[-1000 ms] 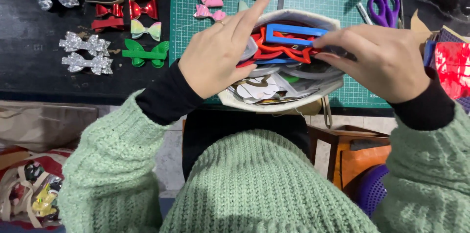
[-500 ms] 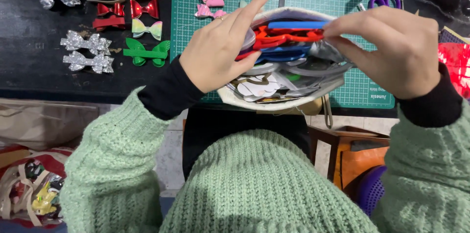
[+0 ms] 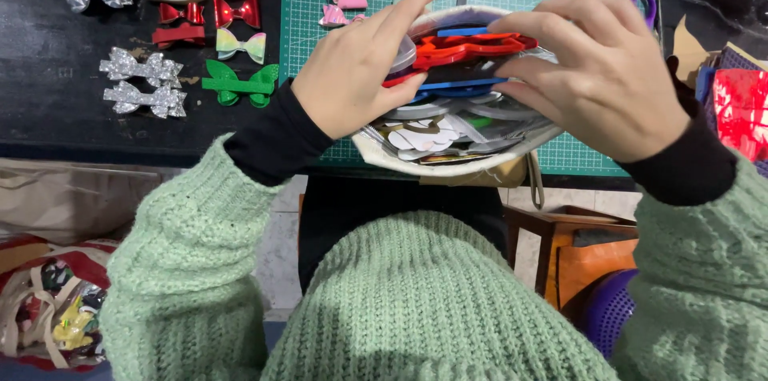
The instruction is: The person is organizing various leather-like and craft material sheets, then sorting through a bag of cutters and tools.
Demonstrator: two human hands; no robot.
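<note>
chunky mint-green ribbed knit sweater, black undersleeve cuffs at both wrists, bare left hand (image 3: 356, 77), bare right hand (image 3: 604, 77)

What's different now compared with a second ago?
The right hand slid left over the pouch, its fingers now covering the red and blue templates. The left hand stays on the pouch's left rim; the bows on the table lie unmoved.

A green cutting mat (image 3: 364, 5) covers a dark worktable (image 3: 48, 109), with pale floor tiles (image 3: 276, 249) and a wooden stool (image 3: 552, 229) below.
</note>
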